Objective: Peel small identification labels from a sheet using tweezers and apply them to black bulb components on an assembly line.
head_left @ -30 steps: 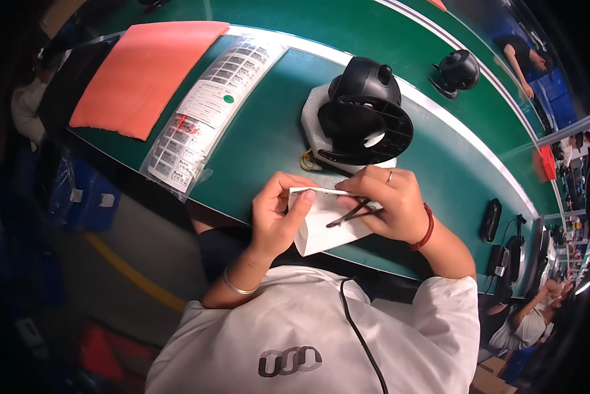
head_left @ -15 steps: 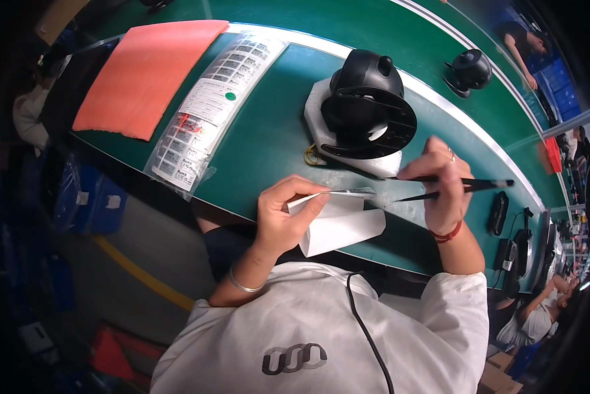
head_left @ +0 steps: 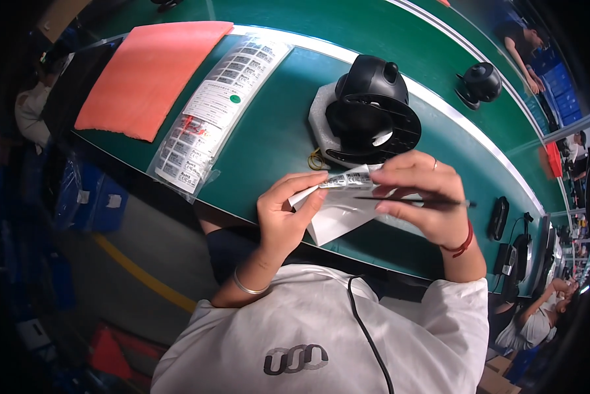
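Printed labels [head_left: 356,178] remain on the folded white sheet [head_left: 338,222] above the near edge of the green table [head_left: 269,131]. The left hand [head_left: 285,207] pinches its left end; the right hand [head_left: 426,194] grips dark tweezers [head_left: 464,203] at its right. Whether any label is off, I cannot tell.

The head-worn fisheye looks down — close over the green workbench [head_left: 262,131].
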`<state>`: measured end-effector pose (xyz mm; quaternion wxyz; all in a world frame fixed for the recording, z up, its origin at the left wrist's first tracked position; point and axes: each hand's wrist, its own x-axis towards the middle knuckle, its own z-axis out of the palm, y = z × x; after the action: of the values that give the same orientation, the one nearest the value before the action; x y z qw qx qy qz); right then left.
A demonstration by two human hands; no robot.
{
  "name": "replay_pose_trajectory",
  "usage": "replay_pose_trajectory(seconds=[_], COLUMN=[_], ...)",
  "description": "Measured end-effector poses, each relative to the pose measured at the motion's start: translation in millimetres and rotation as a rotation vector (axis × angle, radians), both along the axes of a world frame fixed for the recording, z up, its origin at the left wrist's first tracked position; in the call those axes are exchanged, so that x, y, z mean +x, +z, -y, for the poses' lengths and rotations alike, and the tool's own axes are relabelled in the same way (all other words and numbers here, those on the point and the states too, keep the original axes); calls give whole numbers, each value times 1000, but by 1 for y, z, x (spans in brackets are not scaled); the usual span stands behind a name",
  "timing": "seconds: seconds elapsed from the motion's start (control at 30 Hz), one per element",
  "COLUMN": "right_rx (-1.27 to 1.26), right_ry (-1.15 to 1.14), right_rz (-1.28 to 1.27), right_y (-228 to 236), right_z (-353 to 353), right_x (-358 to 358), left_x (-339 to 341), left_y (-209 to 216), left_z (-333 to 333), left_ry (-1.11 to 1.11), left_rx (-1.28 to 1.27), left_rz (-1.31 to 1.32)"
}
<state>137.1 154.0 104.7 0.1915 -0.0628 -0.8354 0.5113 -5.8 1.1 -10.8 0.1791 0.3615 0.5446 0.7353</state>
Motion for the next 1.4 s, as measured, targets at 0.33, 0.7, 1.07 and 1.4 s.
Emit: replay_pose_trajectory(seconds=[0.33,0.7,1.07,1.4], right_rx=[400,906,1087,1086], right_ry=[-36,-107,-102,-74], right_rz=[-132,-387,-333,-393], right_y=[-13,-15,-49,-63], right_z=[11,7,-6,-21], right_x=[-5,9,5,1], left_x=[4,6,4,3], left_y=[4,2,-1,-1], left_z=[0,-2,-2,-2], left_ry=[-32,-90,-93,-87], left_rx=[-16,-47,-158,-165], left_rz=[-3,60,12,4])
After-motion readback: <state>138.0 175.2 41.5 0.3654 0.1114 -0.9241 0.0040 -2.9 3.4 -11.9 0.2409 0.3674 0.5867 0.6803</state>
